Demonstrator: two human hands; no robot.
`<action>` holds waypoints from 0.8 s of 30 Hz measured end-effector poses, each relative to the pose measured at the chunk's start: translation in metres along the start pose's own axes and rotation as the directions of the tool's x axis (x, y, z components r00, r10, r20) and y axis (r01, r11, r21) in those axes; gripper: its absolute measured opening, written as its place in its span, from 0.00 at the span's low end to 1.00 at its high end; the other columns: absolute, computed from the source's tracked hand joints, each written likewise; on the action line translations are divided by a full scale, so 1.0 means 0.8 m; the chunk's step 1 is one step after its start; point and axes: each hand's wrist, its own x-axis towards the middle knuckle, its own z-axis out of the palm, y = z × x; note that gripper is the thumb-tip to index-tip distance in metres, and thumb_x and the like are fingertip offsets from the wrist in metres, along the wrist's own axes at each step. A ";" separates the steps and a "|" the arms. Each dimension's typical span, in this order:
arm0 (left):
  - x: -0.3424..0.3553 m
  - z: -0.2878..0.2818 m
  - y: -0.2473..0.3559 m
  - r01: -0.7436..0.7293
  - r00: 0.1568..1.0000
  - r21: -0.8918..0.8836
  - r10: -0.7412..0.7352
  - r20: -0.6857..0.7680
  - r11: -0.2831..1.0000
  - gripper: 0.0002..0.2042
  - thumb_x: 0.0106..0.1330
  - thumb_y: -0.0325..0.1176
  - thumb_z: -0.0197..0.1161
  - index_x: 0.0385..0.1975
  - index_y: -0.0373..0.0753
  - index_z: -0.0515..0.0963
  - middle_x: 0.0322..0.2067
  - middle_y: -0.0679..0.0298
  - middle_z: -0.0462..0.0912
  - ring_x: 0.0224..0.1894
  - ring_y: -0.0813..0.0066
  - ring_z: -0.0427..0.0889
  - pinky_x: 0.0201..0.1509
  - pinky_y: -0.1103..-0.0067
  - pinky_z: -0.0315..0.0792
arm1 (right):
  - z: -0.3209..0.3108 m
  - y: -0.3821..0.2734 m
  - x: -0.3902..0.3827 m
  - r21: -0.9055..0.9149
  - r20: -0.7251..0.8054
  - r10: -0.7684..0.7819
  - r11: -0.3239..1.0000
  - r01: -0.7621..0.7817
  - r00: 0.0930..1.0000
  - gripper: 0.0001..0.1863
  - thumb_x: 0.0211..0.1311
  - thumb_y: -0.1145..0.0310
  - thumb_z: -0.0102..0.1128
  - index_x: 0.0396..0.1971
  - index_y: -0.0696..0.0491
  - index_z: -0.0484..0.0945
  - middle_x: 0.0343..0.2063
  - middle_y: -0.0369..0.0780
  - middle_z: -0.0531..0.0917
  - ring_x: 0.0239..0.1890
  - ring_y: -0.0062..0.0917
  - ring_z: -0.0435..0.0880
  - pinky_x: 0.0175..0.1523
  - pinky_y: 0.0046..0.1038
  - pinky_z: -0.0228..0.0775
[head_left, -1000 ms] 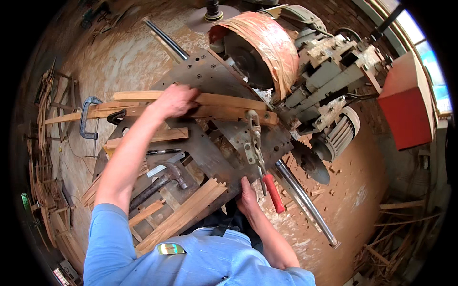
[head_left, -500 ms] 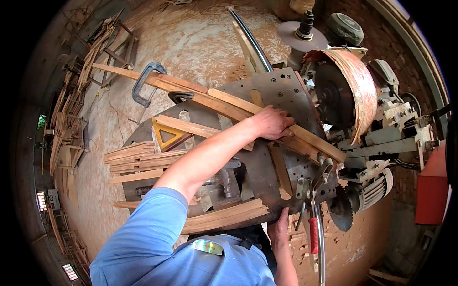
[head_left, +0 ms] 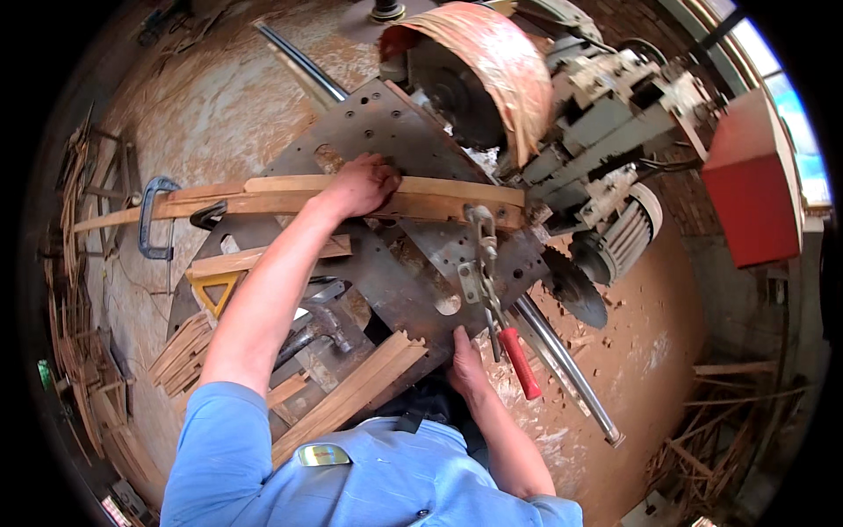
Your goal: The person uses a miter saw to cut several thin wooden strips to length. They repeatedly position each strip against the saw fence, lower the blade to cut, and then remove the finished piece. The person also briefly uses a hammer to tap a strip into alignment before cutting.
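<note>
My left hand (head_left: 364, 186) is closed over a long wooden strip (head_left: 452, 188), its fingers curled across the far side. The strip lies along a curved wooden piece (head_left: 294, 202) on a drilled metal plate table (head_left: 386, 119). My right hand (head_left: 467, 358) grips the table's near edge, fingers partly hidden beneath it. Close to the strip's right end stands a metal toggle clamp (head_left: 483, 241) with a red handle (head_left: 520, 364) pointing down toward me. Whether the clamp presses on the wood I cannot tell.
Beyond the plate is a circular blade under an orange-red guard (head_left: 492, 61). Another toothed blade (head_left: 575, 285) sits exposed by a motor (head_left: 628, 233). A hammer (head_left: 320, 329), wooden pieces (head_left: 351, 386), a yellow triangle square (head_left: 211, 290) and a C-clamp (head_left: 156, 215) are at left.
My view has turned to the right, so the table and machine appear shifted left and rotated. Both hands keep their places on the strip and the table edge.
</note>
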 end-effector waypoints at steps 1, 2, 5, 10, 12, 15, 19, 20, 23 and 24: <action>0.002 0.000 0.000 -0.008 1.000 0.016 0.008 0.025 1.000 0.15 0.71 0.41 0.52 0.45 0.37 0.80 0.43 0.52 0.79 0.52 0.51 0.73 0.58 0.64 0.68 | 0.000 -0.002 -0.003 -0.003 -0.006 0.002 1.000 -0.002 1.000 0.30 0.71 0.50 0.52 0.63 0.57 0.65 0.60 0.42 0.74 0.61 0.32 0.72 0.67 0.38 0.63; 0.004 -0.005 0.004 -0.017 0.999 0.036 0.015 0.049 0.999 0.16 0.71 0.42 0.53 0.47 0.37 0.79 0.43 0.51 0.79 0.53 0.51 0.73 0.58 0.64 0.68 | 0.005 -0.005 -0.003 -0.004 -0.007 0.003 1.000 -0.003 1.000 0.30 0.71 0.50 0.53 0.63 0.57 0.65 0.60 0.42 0.73 0.61 0.32 0.72 0.67 0.38 0.63; 0.003 -0.017 0.046 0.039 0.998 0.101 -0.043 0.036 0.994 0.24 0.67 0.48 0.57 0.55 0.37 0.74 0.46 0.50 0.79 0.54 0.50 0.72 0.60 0.63 0.67 | 0.011 -0.013 -0.006 0.053 0.017 -0.002 0.999 0.001 1.000 0.29 0.72 0.56 0.53 0.65 0.56 0.61 0.61 0.41 0.72 0.62 0.30 0.71 0.68 0.36 0.60; -0.020 0.003 0.068 -0.134 0.982 0.328 0.171 -0.085 0.935 0.39 0.56 0.58 0.65 0.62 0.37 0.67 0.48 0.49 0.77 0.51 0.49 0.75 0.58 0.61 0.67 | -0.004 0.007 0.006 0.015 0.007 -0.059 0.998 0.059 0.998 0.29 0.72 0.60 0.54 0.66 0.58 0.60 0.61 0.42 0.72 0.62 0.30 0.70 0.69 0.34 0.58; -0.016 0.006 0.056 -0.127 0.983 0.297 0.160 -0.090 0.946 0.41 0.52 0.60 0.66 0.62 0.37 0.68 0.48 0.50 0.77 0.50 0.49 0.76 0.57 0.61 0.68 | -0.008 0.015 0.011 0.020 -0.012 -0.081 0.996 0.082 0.997 0.29 0.71 0.61 0.54 0.65 0.59 0.61 0.60 0.43 0.72 0.62 0.30 0.70 0.68 0.33 0.59; -0.013 0.012 0.049 -0.159 0.982 0.344 0.185 -0.044 0.925 0.41 0.51 0.60 0.67 0.62 0.37 0.68 0.46 0.50 0.77 0.49 0.50 0.76 0.55 0.63 0.69 | -0.008 0.013 0.010 -0.011 -0.023 -0.058 0.998 0.058 0.998 0.28 0.71 0.61 0.54 0.63 0.61 0.62 0.58 0.45 0.72 0.60 0.30 0.71 0.67 0.33 0.61; -0.009 0.012 0.046 -0.176 0.973 0.366 0.218 -0.076 0.914 0.41 0.51 0.59 0.67 0.61 0.37 0.69 0.47 0.50 0.77 0.49 0.51 0.76 0.54 0.63 0.70 | -0.013 0.022 0.019 -0.047 -0.094 -0.085 0.996 0.081 0.992 0.26 0.70 0.63 0.55 0.61 0.62 0.63 0.54 0.46 0.74 0.56 0.28 0.74 0.64 0.32 0.64; -0.011 0.011 0.041 -0.183 0.969 0.365 0.231 -0.092 0.913 0.41 0.51 0.59 0.67 0.61 0.37 0.69 0.47 0.51 0.77 0.49 0.51 0.76 0.54 0.63 0.70 | -0.005 0.019 0.017 -0.018 -0.082 -0.076 0.997 0.075 0.994 0.26 0.70 0.63 0.56 0.61 0.62 0.64 0.53 0.46 0.75 0.55 0.28 0.74 0.64 0.32 0.65; -0.010 0.014 0.029 -0.189 0.965 0.372 0.241 -0.099 0.909 0.41 0.51 0.59 0.67 0.60 0.36 0.69 0.47 0.51 0.77 0.49 0.51 0.76 0.54 0.62 0.70 | 0.017 0.002 0.014 0.033 -0.056 -0.079 0.996 0.081 0.995 0.24 0.69 0.64 0.56 0.59 0.61 0.66 0.50 0.44 0.77 0.52 0.26 0.75 0.61 0.31 0.67; -0.009 0.014 0.025 -0.189 0.966 0.377 0.240 -0.094 0.907 0.41 0.51 0.59 0.67 0.60 0.35 0.70 0.48 0.51 0.77 0.49 0.51 0.76 0.54 0.62 0.70 | 0.020 0.002 0.016 0.030 -0.047 -0.093 0.995 0.094 0.995 0.23 0.69 0.64 0.57 0.58 0.60 0.67 0.49 0.43 0.77 0.51 0.25 0.76 0.60 0.30 0.67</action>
